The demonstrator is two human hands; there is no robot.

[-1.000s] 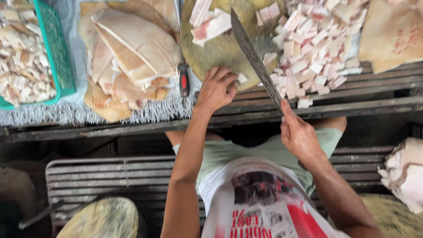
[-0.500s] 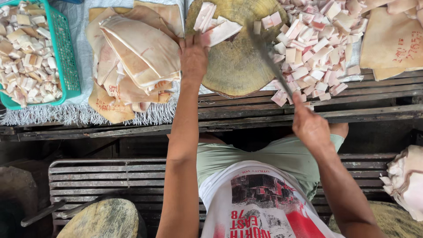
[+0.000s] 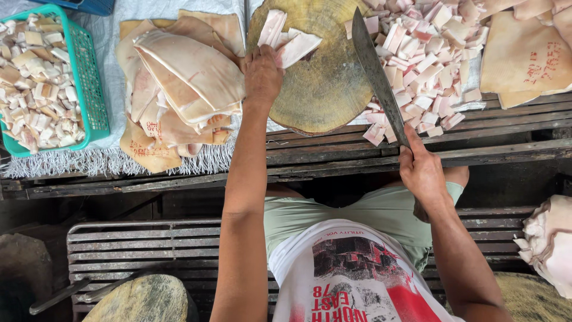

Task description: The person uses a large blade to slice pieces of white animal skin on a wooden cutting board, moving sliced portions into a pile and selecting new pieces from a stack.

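My left hand (image 3: 261, 73) reaches out and grips several pale strips of pork skin and fat (image 3: 286, 37) lying on a round wooden chopping block (image 3: 325, 83). My right hand (image 3: 422, 172) holds the handle of a long cleaver (image 3: 375, 68), its blade raised and slanting over the block's right side. Right of the block lies a heap of small cut pink-white pieces (image 3: 420, 56). Left of the block is a stack of large uncut skin sheets (image 3: 179, 83).
A green plastic basket (image 3: 89, 89) at the far left holds more cut pieces. More skin sheets (image 3: 524, 56) lie at the far right. Everything rests on a dark slatted wooden bench (image 3: 500, 128). Another round block (image 3: 146, 298) and a white fatty lump (image 3: 548, 244) sit lower down.
My left hand has stretched forward from the bench edge onto the block and taken hold of the strips. The cleaver has stayed raised in my right hand.
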